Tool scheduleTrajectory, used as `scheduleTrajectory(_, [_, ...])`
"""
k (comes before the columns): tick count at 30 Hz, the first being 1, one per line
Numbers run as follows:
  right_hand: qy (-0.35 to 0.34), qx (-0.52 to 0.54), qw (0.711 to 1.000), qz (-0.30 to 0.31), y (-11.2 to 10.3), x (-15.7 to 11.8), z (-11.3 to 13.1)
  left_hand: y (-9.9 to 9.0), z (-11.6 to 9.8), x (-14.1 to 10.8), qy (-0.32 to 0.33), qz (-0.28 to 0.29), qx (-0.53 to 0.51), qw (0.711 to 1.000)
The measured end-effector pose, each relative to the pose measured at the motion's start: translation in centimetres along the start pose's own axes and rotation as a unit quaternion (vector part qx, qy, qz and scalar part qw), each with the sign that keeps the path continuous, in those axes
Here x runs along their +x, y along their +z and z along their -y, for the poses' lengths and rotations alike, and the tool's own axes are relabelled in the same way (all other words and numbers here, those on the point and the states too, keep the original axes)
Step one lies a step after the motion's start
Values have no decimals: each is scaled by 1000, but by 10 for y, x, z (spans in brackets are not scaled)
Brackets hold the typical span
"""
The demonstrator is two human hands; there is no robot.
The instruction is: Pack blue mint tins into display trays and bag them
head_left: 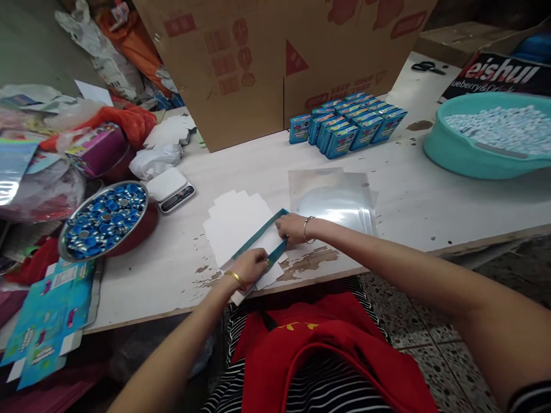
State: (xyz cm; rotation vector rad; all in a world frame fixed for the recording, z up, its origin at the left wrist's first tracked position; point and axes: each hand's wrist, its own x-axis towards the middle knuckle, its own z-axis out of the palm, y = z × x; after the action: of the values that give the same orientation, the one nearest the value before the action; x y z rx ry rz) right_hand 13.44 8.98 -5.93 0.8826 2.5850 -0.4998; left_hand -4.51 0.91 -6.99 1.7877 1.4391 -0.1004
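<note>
A partly folded carton (pixel 272 238), white inside with blue-printed walls raised, lies near the front edge of the table. My left hand (pixel 248 267), with a gold bangle at the wrist, is closed on its near wall. At the right end, my right hand (pixel 293 228) has its fingers curled over the carton's corner. White flat carton blanks (pixel 235 215) lie beneath and beyond it, with stepped edges fanned out. Clear plastic sheets (pixel 331 198) lie just past my right hand.
Small blue boxes (pixel 344 129) stand in rows before a large cardboard box (pixel 267 69). To the left are a white scale (pixel 172 189), a bowl of blue caps (pixel 107 221) and printed blue cartons (pixel 51 321). A turquoise basin (pixel 477 155) of small white pieces and scissors (pixel 427 68) are right.
</note>
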Motion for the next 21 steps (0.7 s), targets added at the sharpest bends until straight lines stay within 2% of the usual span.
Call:
scheduleTrajectory(2, [-29, -65, 997, -27, -1, -6, -5, 20, -15, -9, 16, -67, 25, 997])
scheduleTrajectory(4, [-37, -95, 992, -73, 1, -17, -1, 25, -23, -18, 54, -121, 37, 990])
scheduleTrajectory(7, [-32, -76, 982, -168, 13, -42, 25, 2, -17, -33, 156, -180, 60, 969])
scheduleTrajectory(10, [-19, -18, 969, -244, 37, -58, 68, -35, 10, -47, 209, -223, 208, 929])
scheduleTrajectory(13, [-8, 25, 958, -286, 65, -53, 106, -55, 43, -50, 223, -174, 368, 886])
scheduleTrajectory(15, [7, 42, 954, -297, 79, -47, 116, -53, 59, -49, 259, -119, 418, 863])
scheduleTrajectory(18, [11, 69, 943, -324, 92, -49, 107, -33, 62, -51, 320, -68, 448, 832])
scheduleTrajectory(21, [-7, 102, 923, -372, 102, -61, 85, -8, 43, -55, 348, -85, 456, 814])
